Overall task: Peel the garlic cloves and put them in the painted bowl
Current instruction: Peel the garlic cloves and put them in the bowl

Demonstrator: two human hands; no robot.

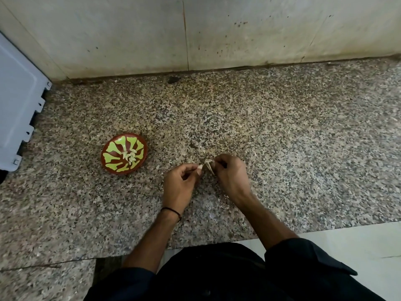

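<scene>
The painted bowl [112, 148], brown with yellow-green petal shapes, sits on the granite counter to the left of my hands. Several peeled garlic cloves [129, 156] lie in its middle. My right hand [231, 177] pinches a garlic clove with papery skin [208, 166] at its fingertips. My left hand [181, 181] is curled beside it, its thumb and finger tips meeting at the clove's left side; what they pinch is too small to tell. A black band circles my left wrist.
A speckled granite counter [282, 148] runs from a stained wall [238, 35] at the back to its front edge near my body. A white appliance panel [17, 105] stands at the left edge. Small bits of garlic skin [211, 216] lie on the counter.
</scene>
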